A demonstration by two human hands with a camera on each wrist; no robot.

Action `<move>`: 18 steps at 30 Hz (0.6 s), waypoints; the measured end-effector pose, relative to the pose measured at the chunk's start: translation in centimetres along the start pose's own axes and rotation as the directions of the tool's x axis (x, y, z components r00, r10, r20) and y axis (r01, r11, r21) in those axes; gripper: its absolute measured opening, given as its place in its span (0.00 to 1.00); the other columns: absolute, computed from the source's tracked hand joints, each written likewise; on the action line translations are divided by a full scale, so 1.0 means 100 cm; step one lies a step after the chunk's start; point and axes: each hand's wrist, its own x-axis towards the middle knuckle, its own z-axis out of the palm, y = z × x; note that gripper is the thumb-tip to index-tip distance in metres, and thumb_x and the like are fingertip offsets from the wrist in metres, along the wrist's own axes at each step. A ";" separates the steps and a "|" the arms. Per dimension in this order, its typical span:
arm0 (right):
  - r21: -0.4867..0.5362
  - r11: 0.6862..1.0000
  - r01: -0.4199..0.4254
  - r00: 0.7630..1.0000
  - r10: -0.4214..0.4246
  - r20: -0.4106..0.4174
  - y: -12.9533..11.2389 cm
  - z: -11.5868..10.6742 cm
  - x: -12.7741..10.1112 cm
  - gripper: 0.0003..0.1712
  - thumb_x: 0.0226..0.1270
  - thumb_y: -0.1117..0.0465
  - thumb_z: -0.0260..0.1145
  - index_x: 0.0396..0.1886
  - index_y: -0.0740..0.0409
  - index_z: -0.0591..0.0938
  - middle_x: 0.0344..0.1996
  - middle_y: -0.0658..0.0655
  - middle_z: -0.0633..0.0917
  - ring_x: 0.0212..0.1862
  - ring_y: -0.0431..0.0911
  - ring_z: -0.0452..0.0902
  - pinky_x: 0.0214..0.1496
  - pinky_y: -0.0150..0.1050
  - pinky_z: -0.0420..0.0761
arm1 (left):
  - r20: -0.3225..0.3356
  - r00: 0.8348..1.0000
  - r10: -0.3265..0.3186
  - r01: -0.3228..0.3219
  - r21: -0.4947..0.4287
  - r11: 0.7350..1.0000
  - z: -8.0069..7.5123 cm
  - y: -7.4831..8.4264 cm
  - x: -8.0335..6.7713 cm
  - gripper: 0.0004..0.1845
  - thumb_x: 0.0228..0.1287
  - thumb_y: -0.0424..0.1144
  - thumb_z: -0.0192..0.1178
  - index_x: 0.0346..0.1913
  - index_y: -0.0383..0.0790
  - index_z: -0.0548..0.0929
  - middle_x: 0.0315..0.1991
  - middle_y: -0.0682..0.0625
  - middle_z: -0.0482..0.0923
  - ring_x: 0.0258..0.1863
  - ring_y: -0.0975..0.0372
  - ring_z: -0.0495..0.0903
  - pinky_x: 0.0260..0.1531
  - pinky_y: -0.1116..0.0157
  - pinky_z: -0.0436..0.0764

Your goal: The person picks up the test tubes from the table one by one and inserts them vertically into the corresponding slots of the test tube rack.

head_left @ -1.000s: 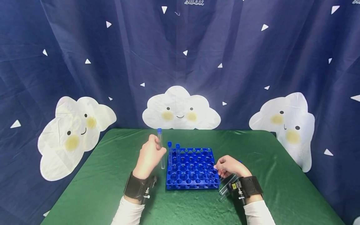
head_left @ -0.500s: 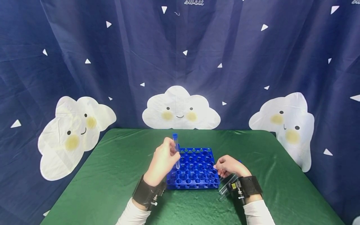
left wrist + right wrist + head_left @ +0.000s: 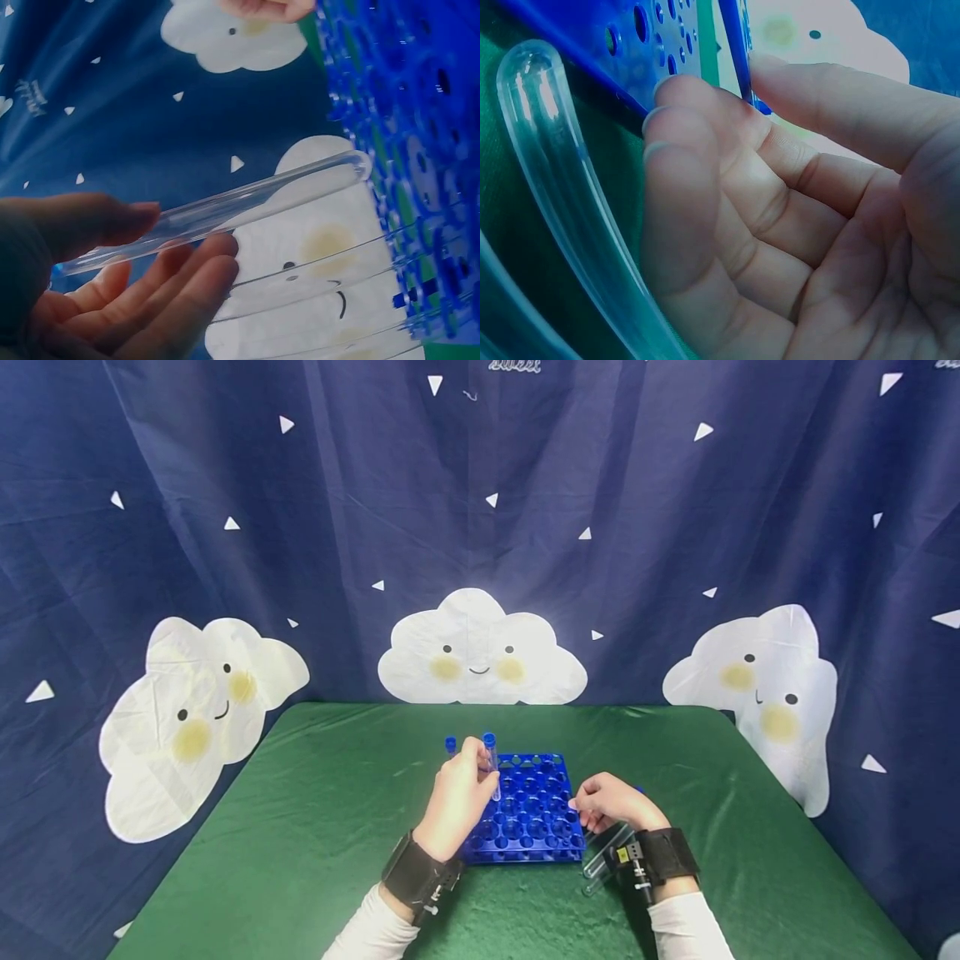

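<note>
My left hand (image 3: 480,770) pinches a clear test tube with a blue cap (image 3: 491,766) upright over the back left part of the blue tube rack (image 3: 536,827). In the left wrist view the tube (image 3: 225,210) lies between thumb and fingers, its round bottom close to the rack (image 3: 420,112). Another capped tube (image 3: 450,745) stands at the rack's back left corner. My right hand (image 3: 581,806) rests at the rack's right edge, fingers curled, thumb and forefinger around its blue rim (image 3: 735,52).
Clear tubes (image 3: 603,856) lie on the green tablecloth (image 3: 300,827) under my right wrist; one (image 3: 562,195) shows beside the curled fingers. A dark blue curtain with cloud faces hangs behind the table.
My left hand carried the capped tube rightward and down, from left of the rack to over its back left holes. The right hand stayed at the rack's right edge.
</note>
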 end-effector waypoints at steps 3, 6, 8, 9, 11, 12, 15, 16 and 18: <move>0.001 1.000 -0.002 1.000 0.002 0.001 0.000 0.000 0.001 0.15 0.68 0.60 0.63 0.24 0.66 0.77 0.20 0.55 0.82 0.23 0.45 0.78 0.29 0.43 0.83 | -0.025 1.000 0.013 -0.012 0.023 1.000 0.006 -0.001 -0.001 0.14 0.59 0.33 0.67 0.42 0.41 0.72 0.33 0.48 0.84 0.31 0.60 0.85 0.30 0.65 0.83; 0.001 1.000 -0.003 1.000 0.003 -0.002 0.000 0.000 0.000 0.15 0.68 0.59 0.63 0.24 0.65 0.77 0.20 0.55 0.82 0.23 0.45 0.78 0.29 0.43 0.83 | -0.049 0.998 0.032 -0.030 0.051 0.998 0.012 -0.003 -0.002 0.14 0.58 0.33 0.67 0.43 0.40 0.72 0.33 0.48 0.84 0.31 0.59 0.85 0.30 0.64 0.83; 0.003 1.000 -0.002 1.000 0.002 -0.002 0.000 0.000 0.000 0.15 0.68 0.59 0.63 0.25 0.65 0.77 0.20 0.55 0.82 0.23 0.45 0.78 0.29 0.43 0.83 | -0.062 0.997 0.044 -0.040 0.074 0.996 0.016 -0.005 -0.002 0.15 0.59 0.33 0.67 0.43 0.40 0.72 0.33 0.49 0.84 0.31 0.59 0.85 0.30 0.64 0.83; 0.004 1.000 -0.002 1.000 0.002 -0.002 0.000 0.000 0.000 0.15 0.68 0.59 0.63 0.25 0.65 0.77 0.20 0.55 0.82 0.23 0.45 0.78 0.29 0.43 0.83 | -0.067 0.997 0.049 -0.043 0.082 0.996 0.017 -0.005 -0.003 0.15 0.59 0.33 0.67 0.44 0.40 0.72 0.33 0.49 0.84 0.31 0.59 0.85 0.30 0.64 0.83; 0.006 1.000 -0.001 1.000 0.001 0.000 0.000 0.000 0.000 0.15 0.68 0.59 0.63 0.25 0.65 0.77 0.20 0.56 0.82 0.23 0.45 0.78 0.29 0.43 0.83 | -0.072 0.996 0.058 -0.051 0.094 0.994 0.020 -0.007 -0.003 0.15 0.59 0.33 0.67 0.44 0.40 0.72 0.33 0.48 0.84 0.30 0.59 0.85 0.29 0.64 0.83; 0.006 1.000 0.000 1.000 0.000 0.000 0.000 0.000 0.000 0.15 0.68 0.59 0.63 0.25 0.65 0.77 0.20 0.56 0.82 0.23 0.45 0.78 0.29 0.43 0.83 | -0.074 0.995 0.062 -0.055 0.101 0.993 0.021 -0.007 -0.004 0.15 0.60 0.34 0.67 0.45 0.40 0.72 0.33 0.48 0.84 0.30 0.59 0.85 0.29 0.64 0.83; 0.009 1.000 -0.001 1.000 0.001 0.002 0.000 0.000 0.000 0.15 0.68 0.59 0.63 0.25 0.65 0.77 0.20 0.56 0.82 0.23 0.45 0.78 0.29 0.43 0.83 | -0.081 0.994 0.075 -0.066 0.113 0.991 0.024 -0.009 -0.005 0.16 0.60 0.33 0.67 0.46 0.39 0.72 0.33 0.48 0.85 0.29 0.58 0.86 0.28 0.63 0.83; 0.010 1.000 -0.002 1.000 0.002 0.001 0.000 0.000 0.000 0.15 0.68 0.59 0.63 0.25 0.65 0.77 0.20 0.56 0.82 0.23 0.45 0.78 0.29 0.43 0.83 | -0.082 0.994 0.078 -0.068 0.124 0.990 0.025 -0.009 -0.005 0.16 0.60 0.34 0.67 0.46 0.39 0.72 0.32 0.48 0.85 0.28 0.58 0.85 0.27 0.63 0.83; 0.011 1.000 -0.004 1.000 0.004 0.001 0.000 0.000 0.000 0.14 0.68 0.60 0.63 0.25 0.65 0.77 0.20 0.56 0.82 0.23 0.45 0.78 0.29 0.43 0.83 | -0.083 0.993 0.083 -0.070 0.145 0.987 0.027 -0.010 -0.006 0.16 0.60 0.34 0.67 0.47 0.39 0.72 0.31 0.47 0.85 0.26 0.57 0.85 0.24 0.63 0.82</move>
